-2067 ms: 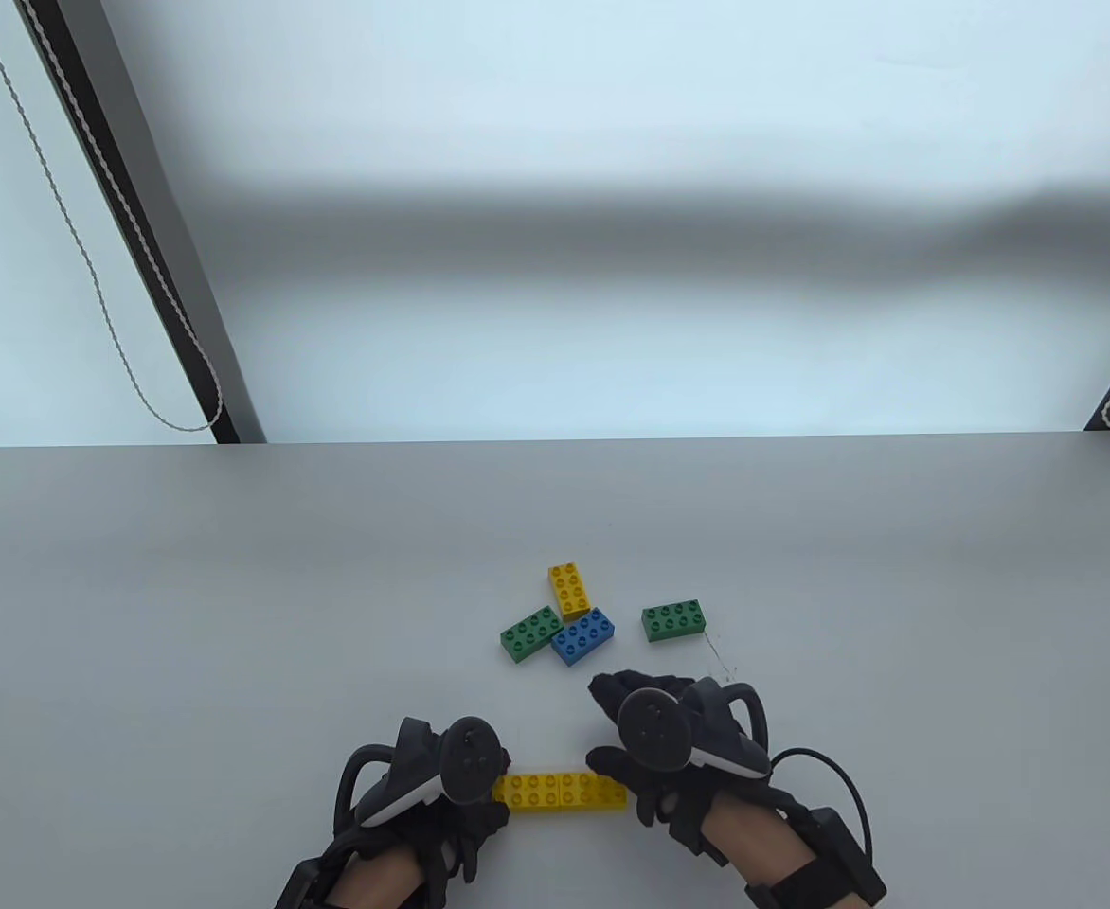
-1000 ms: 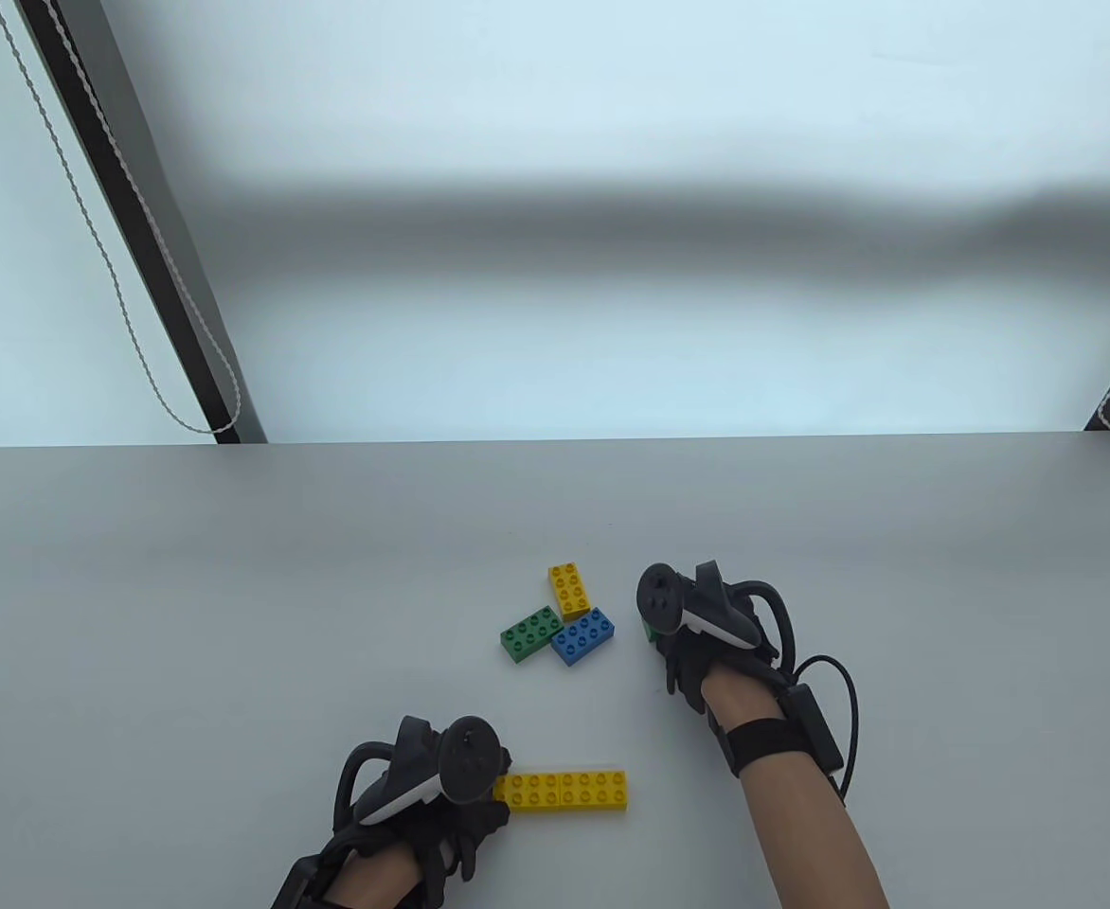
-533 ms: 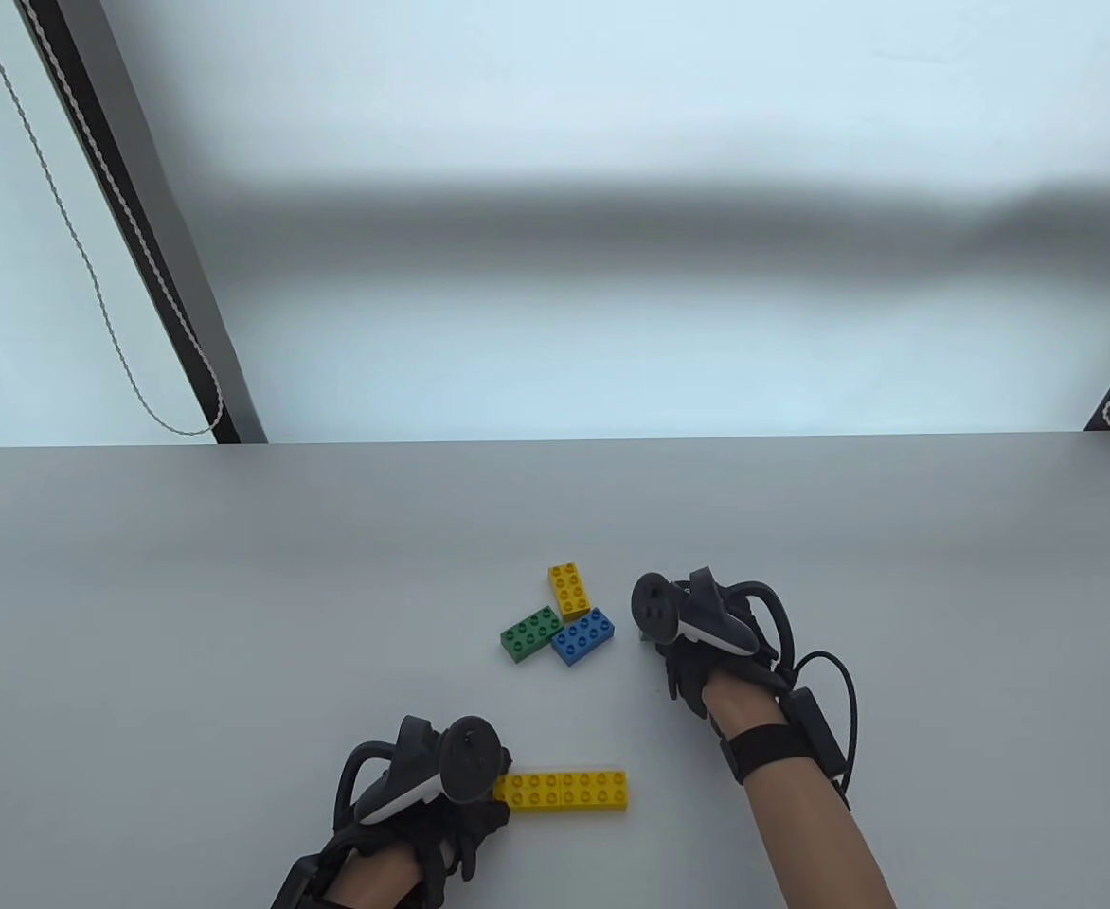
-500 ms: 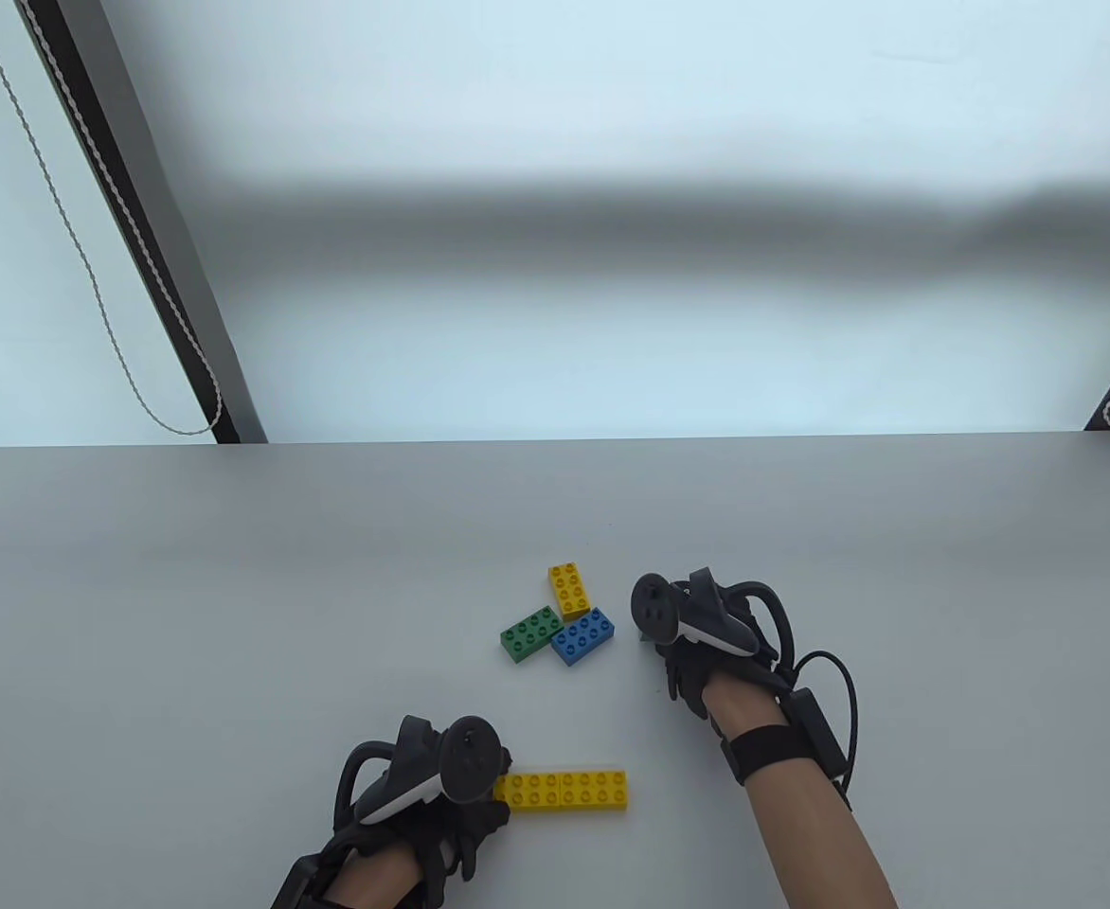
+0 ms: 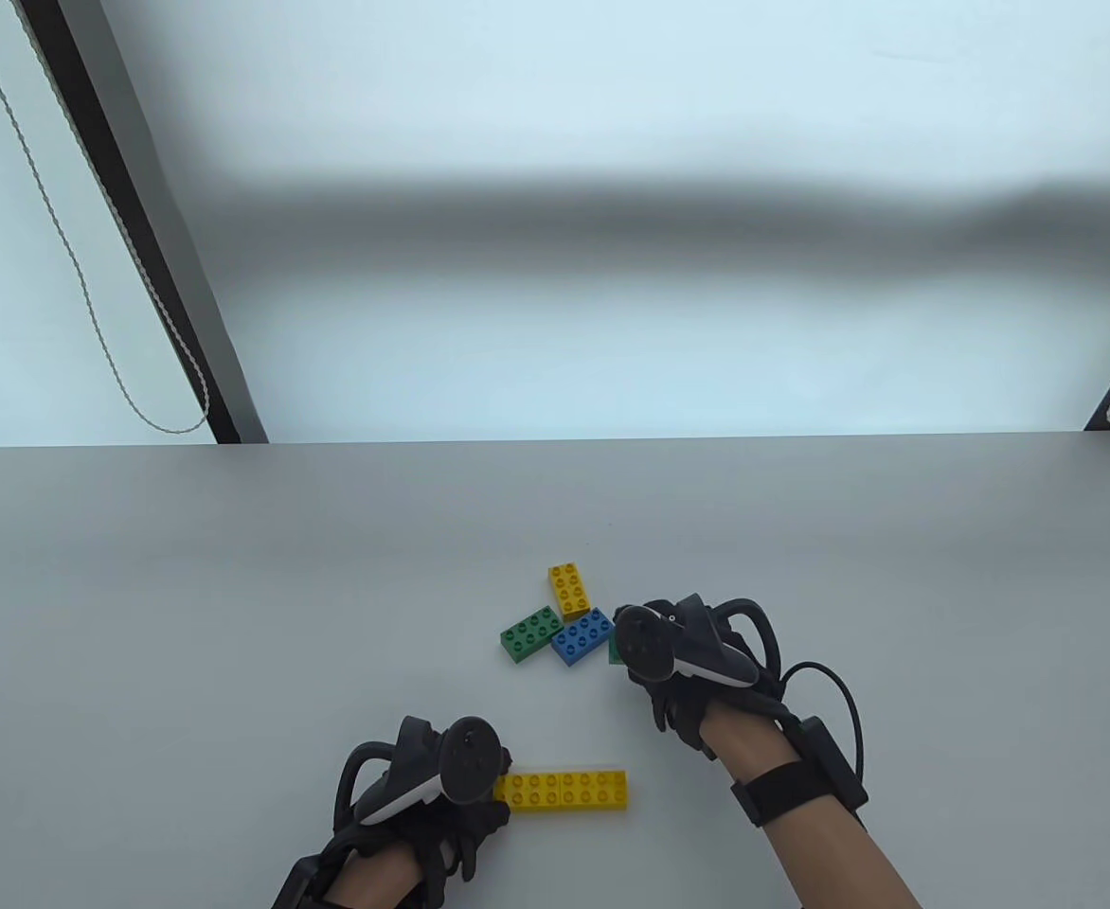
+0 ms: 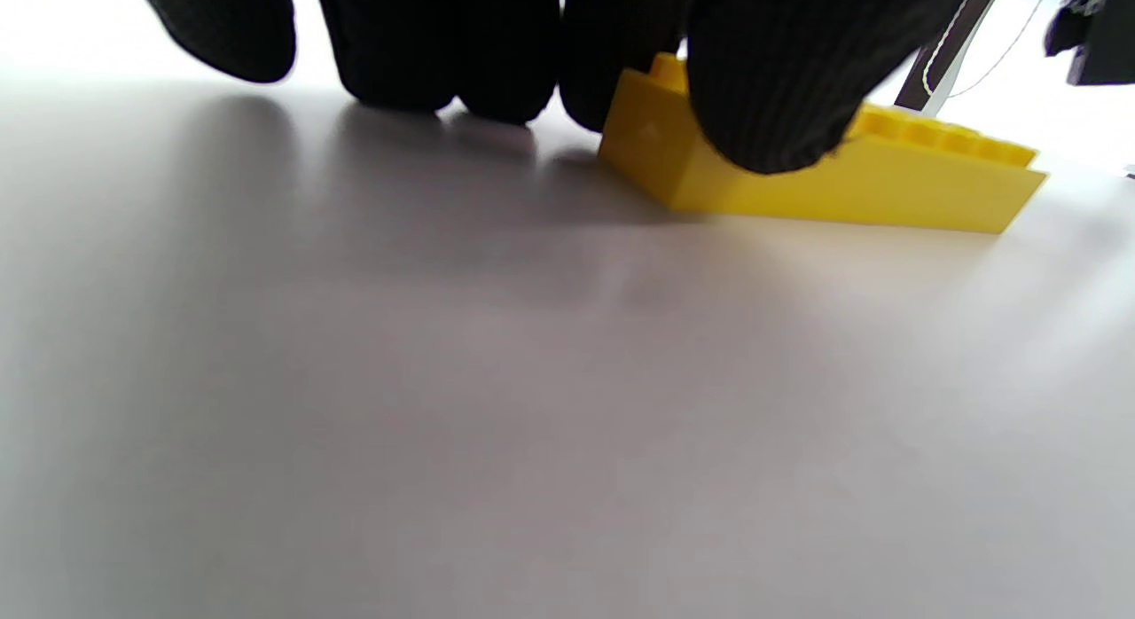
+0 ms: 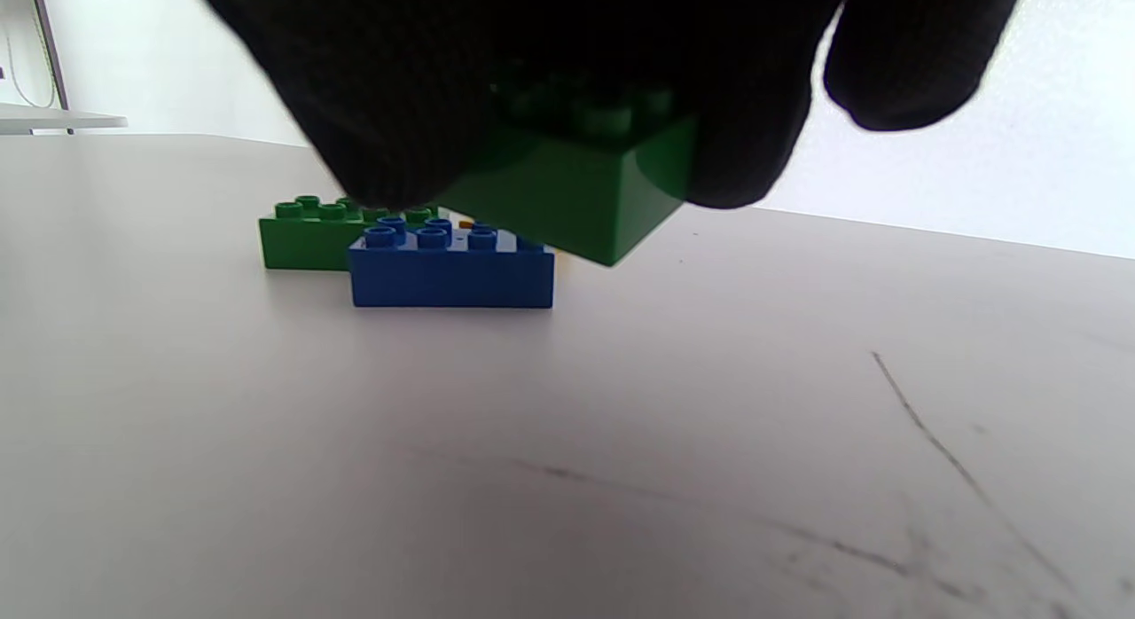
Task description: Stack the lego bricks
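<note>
The right hand (image 5: 697, 663) grips a green brick (image 7: 576, 189) above the surface, just right of the blue brick (image 5: 582, 636). The left hand (image 5: 422, 786) pins the long yellow brick (image 5: 563, 791); lower the green squarely onto its studs.

Grey table (image 5: 233, 587) (scratched); 4 bricks (image 5: 563, 791).
</note>
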Demonstrator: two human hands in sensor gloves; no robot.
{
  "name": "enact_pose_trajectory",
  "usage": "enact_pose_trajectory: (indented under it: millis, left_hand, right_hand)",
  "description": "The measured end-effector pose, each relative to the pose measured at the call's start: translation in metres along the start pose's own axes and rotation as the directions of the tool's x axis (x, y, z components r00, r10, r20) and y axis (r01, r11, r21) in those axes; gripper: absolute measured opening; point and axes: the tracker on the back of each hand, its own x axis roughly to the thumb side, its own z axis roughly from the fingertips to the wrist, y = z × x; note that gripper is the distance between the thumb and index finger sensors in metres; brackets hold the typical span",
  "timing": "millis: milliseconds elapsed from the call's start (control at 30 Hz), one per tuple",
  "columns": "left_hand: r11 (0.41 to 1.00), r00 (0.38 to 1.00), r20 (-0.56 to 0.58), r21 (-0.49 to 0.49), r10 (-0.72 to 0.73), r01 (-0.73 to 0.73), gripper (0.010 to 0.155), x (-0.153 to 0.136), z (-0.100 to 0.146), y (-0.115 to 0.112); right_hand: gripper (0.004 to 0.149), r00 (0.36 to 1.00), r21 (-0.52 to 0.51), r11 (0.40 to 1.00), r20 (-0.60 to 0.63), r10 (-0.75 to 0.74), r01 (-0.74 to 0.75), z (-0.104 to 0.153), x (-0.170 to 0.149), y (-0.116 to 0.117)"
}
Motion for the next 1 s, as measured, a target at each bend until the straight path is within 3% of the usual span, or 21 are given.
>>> enact_pose_trajectory:
  millis: [633, 1000]
  left_hand:
    - [1.000, 1.000, -0.006, 0.002, 0.002, -0.002, 0.063, 0.000, 0.001, -0.001]
    - [1.000, 1.000, -0.006, 0.002, 0.002, -0.002, 0.063, 0.000, 0.001, -0.001]
  right_hand:
    - [0.067, 0.977, -0.076, 0.989, 0.183, -0.109, 0.125, 0.043, 0.066, -0.019]
    - [0.067, 0.956, -0.056, 0.983, 0.251, -0.153, 0.172, 0.058, 0.085, -0.011]
